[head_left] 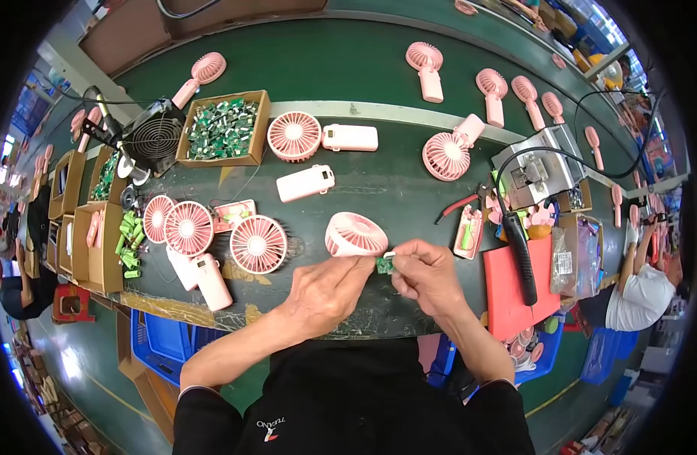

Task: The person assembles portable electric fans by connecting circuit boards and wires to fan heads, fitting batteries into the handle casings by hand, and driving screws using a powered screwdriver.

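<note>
In front of me my left hand (327, 297) is closed around the lower side of a pink handheld fan (354, 233), its round grille tilted up. My right hand (430, 277) pinches a small green circuit board (385, 265) just right of the fan. A small white piece shows at those fingertips; what it is I cannot make out. The fan's lower end is hidden behind my left fingers. Beyond the fan lies a pink handle case (306, 183) with a small dark window. Left of my left hand lie loose pink fan heads (259, 244) and handle cases (212, 282).
A cardboard box (263, 144) of circuit boards stands at the far left, beside green batteries (130, 241) and a solder spool (136, 173). To the right are a black-handled soldering iron (520, 258), red-handled pliers (460, 206), an open handle shell (468, 231) and a red mat (500, 299).
</note>
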The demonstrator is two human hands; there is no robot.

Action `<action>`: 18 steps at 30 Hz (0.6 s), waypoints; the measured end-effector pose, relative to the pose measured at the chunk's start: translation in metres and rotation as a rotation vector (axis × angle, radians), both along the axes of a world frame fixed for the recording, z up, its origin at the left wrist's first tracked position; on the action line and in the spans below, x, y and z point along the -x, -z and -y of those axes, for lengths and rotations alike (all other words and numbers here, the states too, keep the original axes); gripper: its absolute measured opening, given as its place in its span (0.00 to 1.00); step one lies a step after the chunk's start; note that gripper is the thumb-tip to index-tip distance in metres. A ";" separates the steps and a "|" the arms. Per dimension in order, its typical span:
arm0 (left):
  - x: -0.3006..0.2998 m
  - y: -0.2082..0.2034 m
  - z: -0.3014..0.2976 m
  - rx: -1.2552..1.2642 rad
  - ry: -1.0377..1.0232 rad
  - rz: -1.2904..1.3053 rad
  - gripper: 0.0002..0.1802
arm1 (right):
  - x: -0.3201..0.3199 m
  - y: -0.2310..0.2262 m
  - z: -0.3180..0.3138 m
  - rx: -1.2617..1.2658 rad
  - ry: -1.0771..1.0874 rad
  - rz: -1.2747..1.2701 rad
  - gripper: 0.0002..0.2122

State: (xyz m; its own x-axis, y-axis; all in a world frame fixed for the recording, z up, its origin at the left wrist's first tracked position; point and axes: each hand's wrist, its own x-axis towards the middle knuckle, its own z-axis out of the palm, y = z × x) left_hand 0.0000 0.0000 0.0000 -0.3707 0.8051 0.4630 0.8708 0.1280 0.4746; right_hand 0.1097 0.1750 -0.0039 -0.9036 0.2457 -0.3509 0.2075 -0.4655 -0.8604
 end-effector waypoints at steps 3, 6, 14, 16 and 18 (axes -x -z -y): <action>0.005 -0.013 -0.004 -0.136 -0.046 -0.180 0.18 | 0.010 -0.015 0.000 0.151 0.065 0.098 0.04; 0.017 -0.009 -0.003 -0.103 0.027 -0.269 0.16 | 0.014 -0.027 -0.001 -0.142 0.057 0.101 0.04; 0.023 -0.021 0.032 -0.044 0.006 0.119 0.06 | 0.041 -0.056 0.030 -1.232 -0.168 -0.489 0.11; 0.034 -0.016 0.048 -0.122 -0.017 0.108 0.04 | 0.061 -0.056 0.037 -1.244 -0.217 -0.520 0.08; 0.044 -0.015 0.063 -0.305 -0.102 0.377 0.04 | 0.088 -0.064 0.052 -1.226 -0.275 -0.605 0.08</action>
